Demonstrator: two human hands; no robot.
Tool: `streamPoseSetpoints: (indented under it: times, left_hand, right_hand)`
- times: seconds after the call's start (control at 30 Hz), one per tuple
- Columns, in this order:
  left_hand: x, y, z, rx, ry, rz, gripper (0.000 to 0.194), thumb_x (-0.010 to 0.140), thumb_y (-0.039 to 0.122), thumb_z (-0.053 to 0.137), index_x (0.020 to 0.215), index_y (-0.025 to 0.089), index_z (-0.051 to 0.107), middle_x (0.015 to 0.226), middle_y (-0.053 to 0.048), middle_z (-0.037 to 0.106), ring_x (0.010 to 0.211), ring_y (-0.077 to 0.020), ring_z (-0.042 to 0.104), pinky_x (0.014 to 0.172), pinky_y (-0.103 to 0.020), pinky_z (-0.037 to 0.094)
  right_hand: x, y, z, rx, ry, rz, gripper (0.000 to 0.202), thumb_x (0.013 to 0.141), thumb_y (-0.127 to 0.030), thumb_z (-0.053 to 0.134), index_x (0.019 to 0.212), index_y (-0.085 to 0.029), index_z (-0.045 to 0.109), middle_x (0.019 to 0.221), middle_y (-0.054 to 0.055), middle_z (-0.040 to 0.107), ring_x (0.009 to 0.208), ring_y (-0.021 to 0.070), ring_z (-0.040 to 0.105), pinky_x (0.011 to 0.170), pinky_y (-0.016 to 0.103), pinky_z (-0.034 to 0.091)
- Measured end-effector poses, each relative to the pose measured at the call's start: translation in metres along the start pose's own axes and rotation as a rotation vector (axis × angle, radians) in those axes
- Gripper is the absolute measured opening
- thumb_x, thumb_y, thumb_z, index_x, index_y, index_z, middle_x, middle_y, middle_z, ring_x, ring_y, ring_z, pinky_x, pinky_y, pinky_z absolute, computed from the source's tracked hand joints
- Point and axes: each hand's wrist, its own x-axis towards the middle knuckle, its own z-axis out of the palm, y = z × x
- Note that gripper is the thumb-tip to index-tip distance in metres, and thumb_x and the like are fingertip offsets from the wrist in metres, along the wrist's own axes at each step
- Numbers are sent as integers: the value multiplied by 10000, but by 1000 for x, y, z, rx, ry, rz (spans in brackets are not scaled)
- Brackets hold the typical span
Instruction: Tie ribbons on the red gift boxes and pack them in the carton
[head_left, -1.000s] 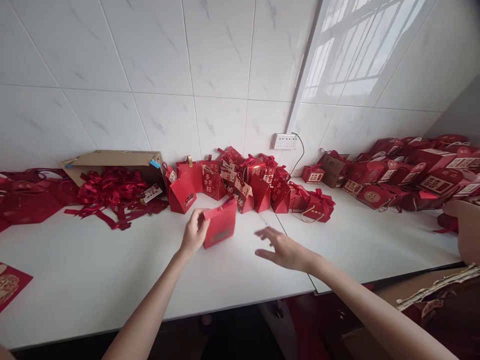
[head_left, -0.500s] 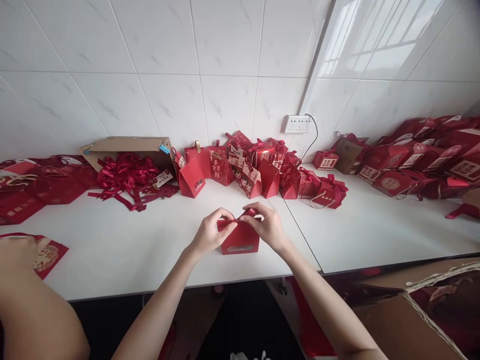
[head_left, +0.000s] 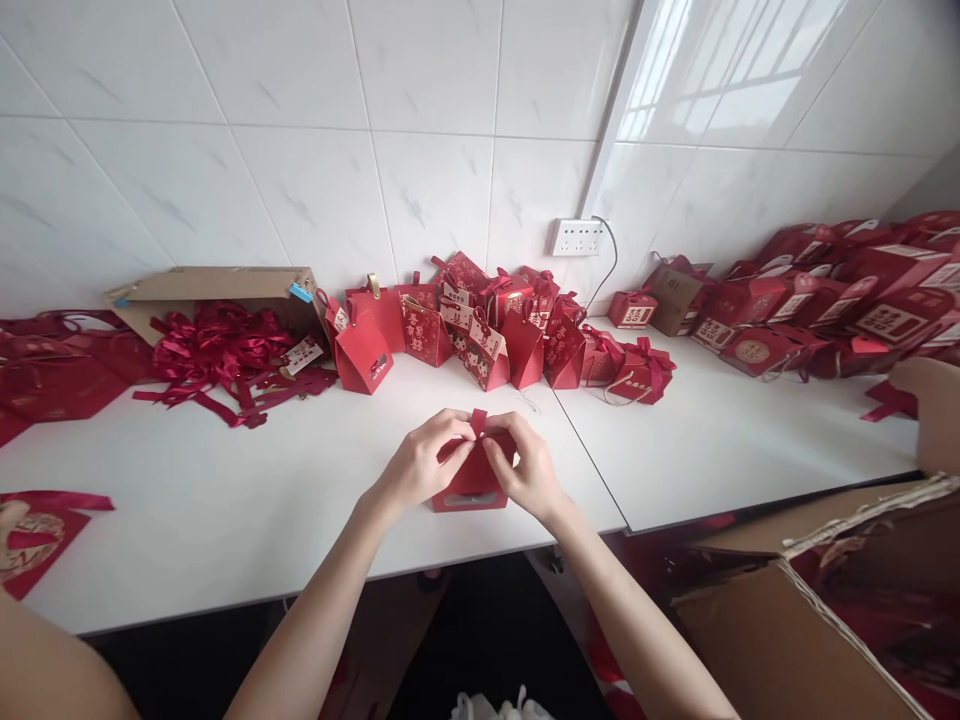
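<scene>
A small red gift box (head_left: 471, 488) stands on the white table in front of me, its peaked top between my hands and a small window low on its face. From the top a short red ribbon (head_left: 478, 422) sticks up. My left hand (head_left: 426, 458) pinches at the ribbon's base from the left, fingertips on the top edge of the box. Opposite it, my right hand (head_left: 527, 462) is closed at the same spot, thumb and fingers together. The fingers partly hide the ribbon's lower part.
Behind stand several finished-looking red gift boxes (head_left: 525, 350). Left of them, a cardboard box (head_left: 217, 283) spills red ribbons (head_left: 217, 350). More red boxes (head_left: 810, 290) pile up at right, above an open carton (head_left: 795, 640). Other people's arms (head_left: 937, 410) reach in at both sides.
The ribbon now stands upright above the box top, where it lay at my right fingers before. My view has shifted; another person's hand has come in at the right edge.
</scene>
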Motion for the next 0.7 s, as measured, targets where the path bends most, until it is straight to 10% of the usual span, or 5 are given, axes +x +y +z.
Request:
streamPoseSetpoints:
  times: [0.7]
  left_hand:
    - [-12,-2,9,-48,94,-79,358,850,78,489,1160,230,584,1049,-48,628,979,-161,616,860,-292,537]
  right_hand:
    - [0,11,7,-417,30,-401,129,905,-158,457,936,-201,574,706,42,581,613,166,549,562,284,467]
